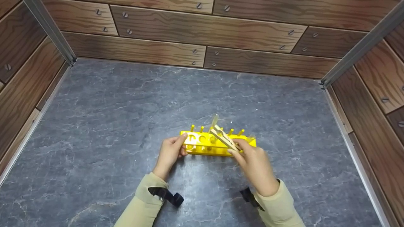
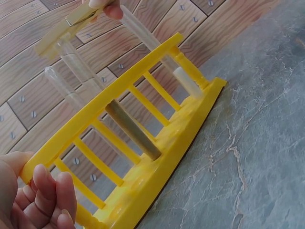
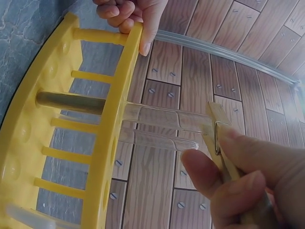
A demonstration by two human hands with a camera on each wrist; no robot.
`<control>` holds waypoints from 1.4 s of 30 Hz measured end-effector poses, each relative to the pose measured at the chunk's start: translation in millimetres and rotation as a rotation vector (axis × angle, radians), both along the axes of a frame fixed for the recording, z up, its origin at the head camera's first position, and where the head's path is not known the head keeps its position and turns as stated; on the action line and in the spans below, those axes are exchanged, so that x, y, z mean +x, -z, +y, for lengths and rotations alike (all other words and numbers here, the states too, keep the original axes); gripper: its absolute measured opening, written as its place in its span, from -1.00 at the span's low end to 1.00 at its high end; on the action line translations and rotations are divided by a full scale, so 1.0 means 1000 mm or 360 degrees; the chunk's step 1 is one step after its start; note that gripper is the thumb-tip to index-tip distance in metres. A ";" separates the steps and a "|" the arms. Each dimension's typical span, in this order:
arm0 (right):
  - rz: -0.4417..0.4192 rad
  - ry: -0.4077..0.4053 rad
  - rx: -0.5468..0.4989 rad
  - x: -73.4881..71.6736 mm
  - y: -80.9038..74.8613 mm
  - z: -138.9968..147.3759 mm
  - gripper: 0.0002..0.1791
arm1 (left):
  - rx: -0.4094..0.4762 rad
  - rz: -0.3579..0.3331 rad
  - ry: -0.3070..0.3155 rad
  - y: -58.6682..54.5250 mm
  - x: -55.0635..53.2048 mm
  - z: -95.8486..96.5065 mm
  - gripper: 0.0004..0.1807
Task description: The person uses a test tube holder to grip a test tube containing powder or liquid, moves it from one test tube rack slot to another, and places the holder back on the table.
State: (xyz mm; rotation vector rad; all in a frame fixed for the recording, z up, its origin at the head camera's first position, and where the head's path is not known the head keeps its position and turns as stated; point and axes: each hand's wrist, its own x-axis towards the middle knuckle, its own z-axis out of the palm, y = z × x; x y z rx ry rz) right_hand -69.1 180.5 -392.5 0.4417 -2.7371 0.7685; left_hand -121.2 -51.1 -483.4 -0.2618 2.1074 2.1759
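Observation:
A yellow test tube rack stands on the tabletop, its left end gripped between the thumb and fingers of my left hand. My right hand pinches a wooden test tube clamp beyond its wire spring. The clamp's jaws are at the upper end of a glass test tube standing in the rack; whether they squeeze it I cannot tell. Dark olive-brown contents fill that tube's lower part. Beside it rises another clear tube, rounded end up. White contents show in a tube at the rack's right end.
Grey marbled tabletop surrounds the rack. Wood-patterned panels wall it at the back and both sides, with metal posts at the rear corners. A black wrist strap with a camera is on the left sleeve.

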 end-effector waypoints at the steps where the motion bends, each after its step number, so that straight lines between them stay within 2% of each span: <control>1: -0.0004 0.0004 -0.0001 0.000 0.000 0.000 -0.68 | 0.0006 -0.0006 0.0004 0.000 0.000 0.000 -0.56; 7: -0.0010 0.0018 -0.0019 0.002 -0.003 0.001 -0.68 | 0.0041 -0.0050 0.0019 -0.004 0.000 0.000 -0.57; 14: 0.0050 0.0018 -0.0009 0.003 -0.005 0.003 -0.67 | 0.0031 -0.0038 0.0028 -0.031 0.010 0.001 -0.59; 16: 0.0056 0.0022 -0.0012 0.003 -0.005 0.003 -0.66 | 0.0035 -0.0040 0.0020 -0.035 0.012 0.002 -0.59; 27: 0.0014 0.0043 -0.0025 0.004 -0.005 0.005 -0.63 | 0.0047 -0.0033 0.0017 -0.033 0.011 0.002 -0.60; 35: 0.0081 0.0041 -0.0019 0.005 -0.006 0.009 -0.63 | 0.0043 -0.0044 0.0020 -0.036 0.012 0.001 -0.58; 42: 0.0068 0.0047 -0.0063 0.007 -0.008 0.013 -0.65 | 0.0038 -0.0047 0.0009 -0.036 0.012 0.001 -0.60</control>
